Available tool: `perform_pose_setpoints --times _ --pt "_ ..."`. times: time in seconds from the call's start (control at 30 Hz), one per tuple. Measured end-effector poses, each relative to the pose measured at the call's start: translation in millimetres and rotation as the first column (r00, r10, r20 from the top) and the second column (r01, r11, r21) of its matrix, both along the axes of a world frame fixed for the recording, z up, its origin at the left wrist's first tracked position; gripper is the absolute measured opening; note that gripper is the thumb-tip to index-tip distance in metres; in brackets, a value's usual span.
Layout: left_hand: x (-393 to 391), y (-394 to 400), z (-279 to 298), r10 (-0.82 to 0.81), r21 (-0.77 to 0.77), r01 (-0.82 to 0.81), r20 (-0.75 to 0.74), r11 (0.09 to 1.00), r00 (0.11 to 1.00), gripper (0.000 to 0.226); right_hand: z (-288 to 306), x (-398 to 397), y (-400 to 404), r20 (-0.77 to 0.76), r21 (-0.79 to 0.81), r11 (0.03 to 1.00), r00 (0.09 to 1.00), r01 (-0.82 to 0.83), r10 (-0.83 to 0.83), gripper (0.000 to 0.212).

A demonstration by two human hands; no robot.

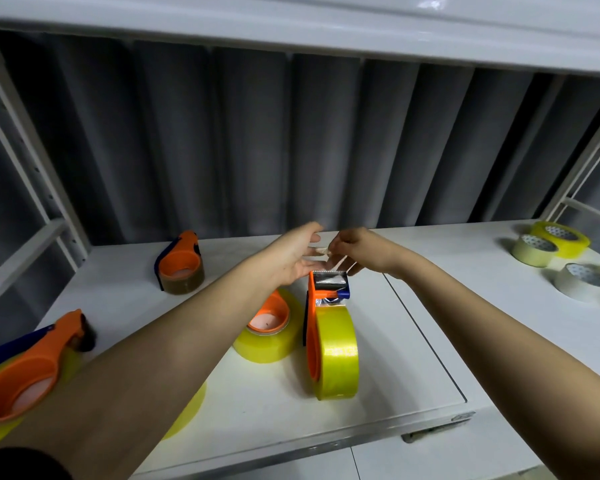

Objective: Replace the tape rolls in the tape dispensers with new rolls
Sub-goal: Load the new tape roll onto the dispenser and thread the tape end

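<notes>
While left hand [293, 252] lies released, right hand [355, 249] pinches crumpled tape end [321, 251] (yellow roll [336, 351] upright in orange dispenser [313, 327]).

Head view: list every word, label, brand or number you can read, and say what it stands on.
No text can be read.
Faint embossed marks on the yellow tape roll in the upright dispenser: too blurred to read.
Patterned cores of the spare rolls at right: pattern only, no letters legible.
</notes>
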State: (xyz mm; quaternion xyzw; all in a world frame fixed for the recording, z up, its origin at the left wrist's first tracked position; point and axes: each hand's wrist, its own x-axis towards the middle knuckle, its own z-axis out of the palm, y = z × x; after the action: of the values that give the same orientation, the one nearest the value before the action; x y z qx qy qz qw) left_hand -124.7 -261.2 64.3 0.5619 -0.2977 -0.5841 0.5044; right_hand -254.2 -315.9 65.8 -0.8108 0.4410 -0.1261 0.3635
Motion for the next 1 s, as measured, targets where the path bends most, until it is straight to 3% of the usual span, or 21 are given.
perform_pose_setpoints --times 0.13,0.3,0.5,0.63,0.73,0.83,1.0 --pt "1.8 -1.0 -11.8 0.082 -0.041 -0.079 0.061 0.996 0.995 0.034 0.4 2.2 0.2 -0.006 0.044 0.998 0.999 0.053 -0.053 0.019" --pt "10.6 14.3 -33.8 0.076 -0.057 -0.058 0.393 0.997 0.916 0.038 -5.0 -3.9 -1.9 0.024 0.138 0.982 0.99 0.132 -0.136 0.018" --pt "-0.9 61.4 -39.6 -0.354 0.233 0.272 0.483 0.934 0.801 0.047 -9.7 -14.2 -4.6 0.054 0.248 0.944 0.97 0.217 -0.238 0.016" --pt "-8.7 72.7 -48.3 -0.364 0.235 0.289 0.407 0.928 0.838 0.027 -9.0 -17.9 -1.9 0.063 0.29 0.919 0.953 0.266 -0.296 0.02" --pt "-18.8 78.2 -57.3 -0.282 0.229 0.243 0.156 0.943 0.947 0.025 -9.4 -19.1 0.9 0.055 0.273 0.918 0.948 0.288 -0.314 0.018" --pt "-26.5 77.9 -65.4 -0.217 0.162 0.225 -0.068 0.961 0.974 0.033 -11.9 -17.6 4.1 0.058 0.198 0.937 0.951 0.286 -0.303 0.017" --pt "-34.5 83.2 -64.2 -0.14 0.133 0.152 -0.098 0.979 0.985 0.035 -18.3 -12.8 8.9 0.04 -0.019 0.957 0.957 0.288 -0.287 0.022"
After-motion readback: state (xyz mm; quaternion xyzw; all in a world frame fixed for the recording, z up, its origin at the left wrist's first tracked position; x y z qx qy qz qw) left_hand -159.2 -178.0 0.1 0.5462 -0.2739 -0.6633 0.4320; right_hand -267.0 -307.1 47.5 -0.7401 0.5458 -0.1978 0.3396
